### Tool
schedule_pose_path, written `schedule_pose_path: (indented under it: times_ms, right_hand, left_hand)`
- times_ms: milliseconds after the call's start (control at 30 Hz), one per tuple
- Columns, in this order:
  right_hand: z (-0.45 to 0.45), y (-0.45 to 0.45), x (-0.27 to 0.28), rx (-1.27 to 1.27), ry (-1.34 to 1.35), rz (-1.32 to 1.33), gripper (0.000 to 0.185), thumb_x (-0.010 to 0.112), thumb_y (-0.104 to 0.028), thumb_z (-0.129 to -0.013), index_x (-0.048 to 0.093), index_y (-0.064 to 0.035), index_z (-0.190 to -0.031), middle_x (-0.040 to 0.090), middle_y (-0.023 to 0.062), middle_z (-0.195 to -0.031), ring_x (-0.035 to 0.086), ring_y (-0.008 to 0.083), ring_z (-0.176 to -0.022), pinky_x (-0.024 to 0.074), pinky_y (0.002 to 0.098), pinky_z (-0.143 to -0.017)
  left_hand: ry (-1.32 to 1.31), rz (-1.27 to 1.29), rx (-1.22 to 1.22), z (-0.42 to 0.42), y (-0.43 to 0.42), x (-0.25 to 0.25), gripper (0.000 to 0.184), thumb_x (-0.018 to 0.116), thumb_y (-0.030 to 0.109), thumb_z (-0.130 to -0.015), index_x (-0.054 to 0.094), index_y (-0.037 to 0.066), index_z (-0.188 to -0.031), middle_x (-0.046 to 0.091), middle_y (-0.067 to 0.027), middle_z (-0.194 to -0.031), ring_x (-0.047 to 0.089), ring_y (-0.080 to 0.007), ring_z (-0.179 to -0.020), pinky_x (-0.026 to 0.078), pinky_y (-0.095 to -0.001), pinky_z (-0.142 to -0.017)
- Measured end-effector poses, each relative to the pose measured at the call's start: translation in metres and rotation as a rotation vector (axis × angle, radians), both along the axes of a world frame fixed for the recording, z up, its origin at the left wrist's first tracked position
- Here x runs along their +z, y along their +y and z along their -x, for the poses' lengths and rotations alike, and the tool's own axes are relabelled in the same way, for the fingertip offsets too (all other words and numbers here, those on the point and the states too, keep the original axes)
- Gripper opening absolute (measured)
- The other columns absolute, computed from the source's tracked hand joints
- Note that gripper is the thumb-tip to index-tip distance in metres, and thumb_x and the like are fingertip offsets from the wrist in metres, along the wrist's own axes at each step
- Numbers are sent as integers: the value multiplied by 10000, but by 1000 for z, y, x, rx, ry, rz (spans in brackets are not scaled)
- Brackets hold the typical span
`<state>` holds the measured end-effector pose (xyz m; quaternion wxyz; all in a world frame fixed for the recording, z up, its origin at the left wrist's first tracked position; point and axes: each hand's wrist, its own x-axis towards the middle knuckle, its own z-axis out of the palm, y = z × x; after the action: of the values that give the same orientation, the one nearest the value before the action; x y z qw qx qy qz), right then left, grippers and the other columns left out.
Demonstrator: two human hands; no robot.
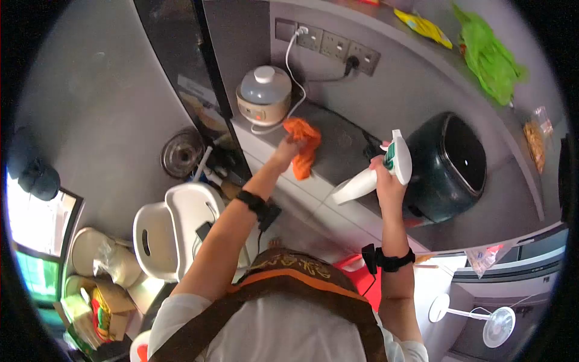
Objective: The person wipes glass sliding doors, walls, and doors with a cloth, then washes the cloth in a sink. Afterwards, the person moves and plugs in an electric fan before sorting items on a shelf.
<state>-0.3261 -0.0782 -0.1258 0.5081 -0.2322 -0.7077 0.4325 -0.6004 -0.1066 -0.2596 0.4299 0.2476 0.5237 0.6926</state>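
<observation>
My left hand (291, 151) is closed on an orange cloth (308, 145), which rests on the dark counter (338, 142) and hangs over its front edge. In my right hand (389, 181) is a white spray bottle (356, 187) with a green and white trigger head, tilted above the counter edge. Just left of the cloth stands a small cream electric cooker (263, 96) with a clear lid and a white knob. A large black air fryer (449, 166) sits close to the right of the spray bottle.
Wall sockets (325, 45) hold a white and a black plug, with cords running down to the counter. A shelf above carries a green plastic bag (488, 57) and a yellow packet (424, 27). A white high chair (181, 229) stands at left; a white fan (499, 326) is lower right.
</observation>
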Motion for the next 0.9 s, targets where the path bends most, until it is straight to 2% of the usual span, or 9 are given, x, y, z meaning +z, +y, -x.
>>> schedule_pose_path:
  times_ms: [100,267,433,567,633,733,767,833,900]
  right_hand:
    - [45,41,-14,-301,-23,228,431,669,-45,-743,562,12,-1156,641,141,-993,631,222,-917,489,338,-801]
    - [69,106,-80,-462,20,150,421,714,-110,-745,558,29,-1110,633,157,-999,613,254,-922,465,352,-827]
    - [72,84,-41,-446,-198,155,614,782,-163,-701,478,18,-1203,624,155,-1037,605,263,-949,467,358,-832]
    - [64,57,-36,-577,-209,6,989,829,-179,-645,232,15,-1410,505,206,-1265,495,324,-1155,368,388,-1000]
    - [47,28,-35,-526,-285,-40,1134,833,-185,-611,96,31,-1446,255,244,-1456,263,347,-1349,184,410,-1118]
    - [22,-34,-7,-373,-299,-92,929,716,-118,-681,185,43,-1426,302,248,-1403,296,351,-1333,222,437,-1108]
    - [16,-66,31,-408,-335,-359,687,666,-54,-729,349,59,-1328,458,239,-1260,480,312,-1186,374,411,-1011]
    - [-11,-75,45,-409,-304,-785,445,637,8,-785,496,-7,-1207,549,202,-1179,555,348,-1056,465,386,-861]
    - [-36,-76,62,-319,-300,-606,516,624,-5,-780,452,-13,-1266,450,222,-1289,493,391,-1124,450,424,-894]
  left_hand:
    - [614,39,-54,27,22,-69,451,606,111,-852,478,-26,-1262,639,-107,-1042,605,-160,-862,497,-309,-737]
    - [802,-363,64,25,-34,118,216,625,11,-817,609,1,-1031,639,-106,-926,610,-162,-784,490,-294,-717]
    - [1192,-815,445,58,-47,292,166,622,-4,-804,604,9,-968,605,-109,-855,580,-196,-730,474,-296,-669]
    - [1417,-642,417,83,-6,395,251,638,104,-835,604,-22,-1049,648,-132,-981,623,-222,-890,490,-317,-792]
    - [1484,-508,262,99,21,408,345,656,157,-826,584,-25,-1110,633,-153,-1057,612,-245,-963,479,-332,-847]
    - [1484,-220,-30,114,71,448,670,703,258,-782,433,-38,-1319,514,-206,-1295,513,-271,-1190,404,-370,-1004]
    - [1479,-296,-57,120,86,450,748,697,349,-733,437,-44,-1314,533,-247,-1253,522,-317,-1181,410,-383,-998]
    - [1498,-329,32,113,96,447,683,660,246,-703,462,-31,-1296,537,-233,-1249,518,-322,-1178,411,-379,-994]
    - [1433,-388,132,107,104,441,646,631,215,-703,477,-20,-1285,554,-217,-1231,524,-321,-1170,412,-378,-988]
